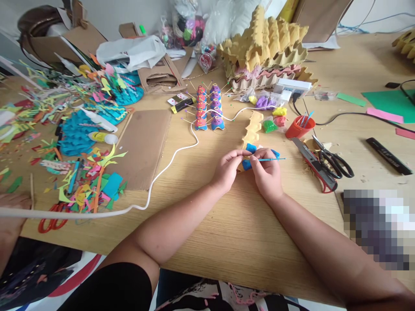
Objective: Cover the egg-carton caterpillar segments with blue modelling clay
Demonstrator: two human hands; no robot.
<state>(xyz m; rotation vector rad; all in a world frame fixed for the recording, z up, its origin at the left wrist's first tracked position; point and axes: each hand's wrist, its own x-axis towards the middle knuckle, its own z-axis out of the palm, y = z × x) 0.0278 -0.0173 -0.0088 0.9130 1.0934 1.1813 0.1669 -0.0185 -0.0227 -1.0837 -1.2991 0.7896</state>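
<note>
A yellow egg carton strip [253,126] lies in front of my hands, its near end covered with blue clay [250,148]. The fingers of my left hand [228,167] are closed on the left edge of that near end. My right hand [268,175] pinches a thin blue modelling tool [274,159], whose slim end points right. Its other end and the fingertips at the clay are partly hidden. Beyond the strip stand two decorated egg carton strips, one red [201,108] and one purple [215,108], both with blue bases and pins sticking out.
Bags of coloured clay [269,125], a red cup [300,126], a box cutter [316,166] and scissors [333,162] are to the right. A white cable [177,151] crosses the table past cardboard [142,149]. Paper scraps [84,190] cover the left; egg trays [264,43] are stacked behind.
</note>
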